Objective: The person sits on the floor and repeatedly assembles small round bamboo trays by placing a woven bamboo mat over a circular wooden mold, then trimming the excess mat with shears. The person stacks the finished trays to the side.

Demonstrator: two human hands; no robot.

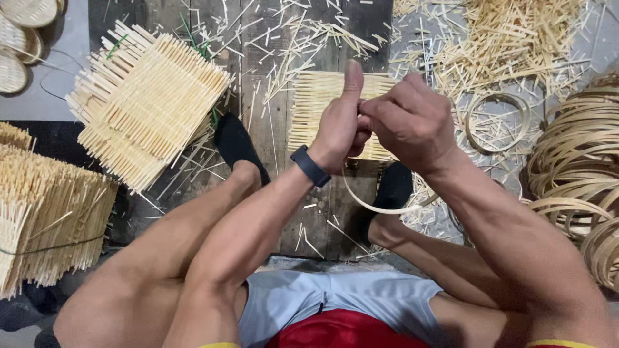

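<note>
the person sits low with knees apart, both hands raised together over the dark floor boards. the left hand, a dark band at its wrist, is clenched with the thumb standing straight up toward twelve o'clock. the right hand presses against it from three o'clock, fingers curled in a pinch. between them they grip a thin bamboo strip, which loops down toward six o'clock and sweeps across the right foot.

just beyond the hands, at twelve o'clock, lies a flat woven mat of splints. at nine o'clock a taller stack of woven mats leans on the floor, with another bundle nearer eight. coiled bamboo hoops pile up at three o'clock, one loose ring lies near two, and cut splints heap at one o'clock.

as i see it, the strip is bent hard where the fingers meet; more force there could kink or snap it. its free loop could also catch under the foot and jerk loose, and a splintered edge could cut a bare finger.
</note>
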